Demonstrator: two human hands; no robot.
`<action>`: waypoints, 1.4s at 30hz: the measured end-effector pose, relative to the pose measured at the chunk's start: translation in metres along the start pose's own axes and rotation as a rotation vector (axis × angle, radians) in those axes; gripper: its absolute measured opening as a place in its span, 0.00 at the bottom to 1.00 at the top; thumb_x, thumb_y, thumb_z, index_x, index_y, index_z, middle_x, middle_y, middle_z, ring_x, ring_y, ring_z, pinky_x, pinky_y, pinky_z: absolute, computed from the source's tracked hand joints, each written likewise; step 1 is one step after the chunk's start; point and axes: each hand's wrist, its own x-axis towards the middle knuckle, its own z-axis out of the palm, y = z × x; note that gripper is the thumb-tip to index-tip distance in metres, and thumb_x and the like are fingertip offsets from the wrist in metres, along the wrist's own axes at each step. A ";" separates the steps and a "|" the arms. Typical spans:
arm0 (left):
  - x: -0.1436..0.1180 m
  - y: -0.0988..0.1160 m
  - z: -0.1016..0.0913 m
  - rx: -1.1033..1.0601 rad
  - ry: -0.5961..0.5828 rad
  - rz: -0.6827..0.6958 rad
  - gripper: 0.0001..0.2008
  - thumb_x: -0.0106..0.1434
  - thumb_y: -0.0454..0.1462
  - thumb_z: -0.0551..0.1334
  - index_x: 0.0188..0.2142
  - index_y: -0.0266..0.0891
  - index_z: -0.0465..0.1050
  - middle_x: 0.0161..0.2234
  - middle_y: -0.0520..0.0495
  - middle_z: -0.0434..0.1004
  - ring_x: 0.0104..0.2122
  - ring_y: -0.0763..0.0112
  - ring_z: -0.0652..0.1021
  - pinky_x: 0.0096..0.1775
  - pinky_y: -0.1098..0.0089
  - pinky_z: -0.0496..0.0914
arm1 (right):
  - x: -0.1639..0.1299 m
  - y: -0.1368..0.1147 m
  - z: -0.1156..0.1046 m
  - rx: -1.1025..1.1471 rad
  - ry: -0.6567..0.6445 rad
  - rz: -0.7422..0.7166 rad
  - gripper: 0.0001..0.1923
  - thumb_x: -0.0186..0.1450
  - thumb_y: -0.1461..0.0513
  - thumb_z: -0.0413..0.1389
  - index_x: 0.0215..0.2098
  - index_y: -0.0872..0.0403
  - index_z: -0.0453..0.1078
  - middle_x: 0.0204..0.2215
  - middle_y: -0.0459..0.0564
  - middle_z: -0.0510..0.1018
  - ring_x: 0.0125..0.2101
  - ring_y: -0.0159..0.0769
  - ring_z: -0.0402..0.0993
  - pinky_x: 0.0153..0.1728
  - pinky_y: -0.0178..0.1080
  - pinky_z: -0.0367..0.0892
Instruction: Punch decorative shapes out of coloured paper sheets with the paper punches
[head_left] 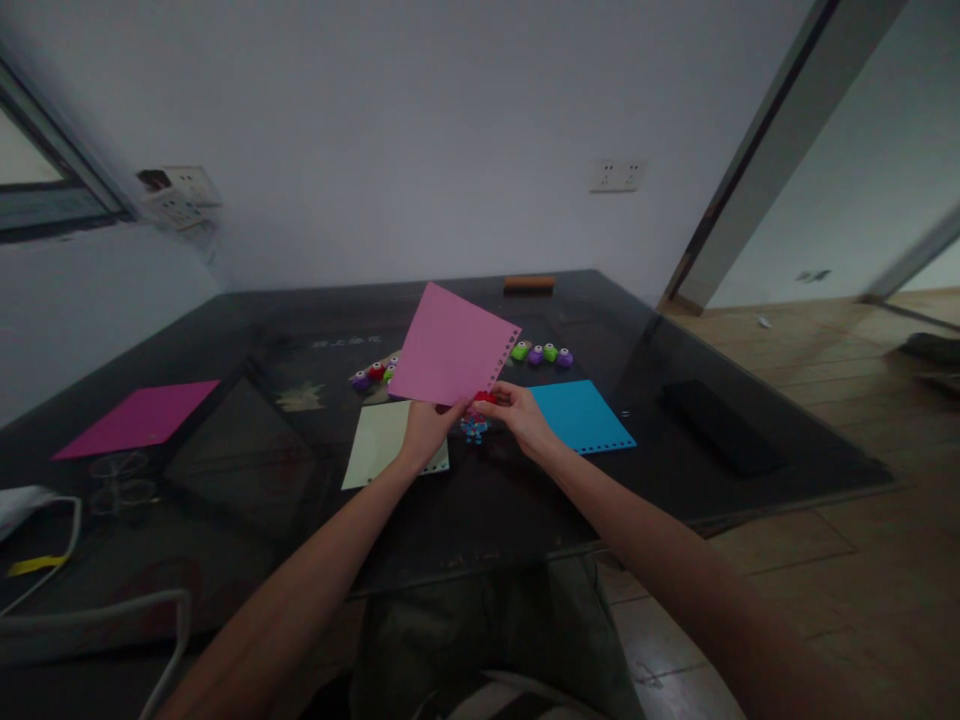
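Observation:
Pinched in my left hand [431, 428] is a pink sheet of paper [454, 345], tilted up over the table, with a row of small punched shapes along its right edge. My right hand [523, 415] is closed on a small red craft punch [484, 400] at the sheet's lower right corner. Fingers partly hide the punch. Small blue and pink paper bits [474, 429] lie on the table just below. Beneath my left hand is a pale yellow sheet [376, 440] with holes along its edge. Right of my right hand is a blue sheet [581, 415], punched along its near edge.
Several green and purple punches [550, 353] stand in a row behind; more punches [361, 381] are at left. A magenta sheet [139, 420] and glasses [122, 483] lie far left. A dark case [712, 425] is at right, a brown block [529, 284] at the back.

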 end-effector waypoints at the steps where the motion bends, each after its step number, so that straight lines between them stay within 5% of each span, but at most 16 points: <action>1: 0.000 0.000 0.000 -0.001 0.008 0.002 0.11 0.54 0.42 0.63 0.30 0.34 0.74 0.28 0.45 0.79 0.28 0.66 0.77 0.31 0.70 0.70 | 0.001 0.001 0.000 -0.002 -0.003 -0.004 0.16 0.46 0.60 0.65 0.34 0.54 0.72 0.33 0.49 0.78 0.34 0.36 0.74 0.42 0.42 0.66; 23: 0.009 -0.009 -0.007 -0.023 0.060 -0.046 0.13 0.53 0.42 0.63 0.30 0.32 0.75 0.27 0.41 0.79 0.27 0.64 0.79 0.31 0.68 0.72 | 0.000 -0.005 -0.003 -0.034 -0.099 0.098 0.17 0.51 0.56 0.63 0.37 0.54 0.73 0.35 0.51 0.77 0.32 0.33 0.73 0.40 0.41 0.68; 42: 0.012 -0.003 -0.012 0.010 0.062 -0.080 0.11 0.54 0.40 0.62 0.27 0.31 0.75 0.25 0.41 0.79 0.25 0.65 0.78 0.30 0.69 0.71 | 0.007 -0.004 -0.018 0.167 -0.154 0.218 0.21 0.63 0.48 0.48 0.32 0.58 0.70 0.33 0.55 0.78 0.32 0.35 0.75 0.40 0.41 0.69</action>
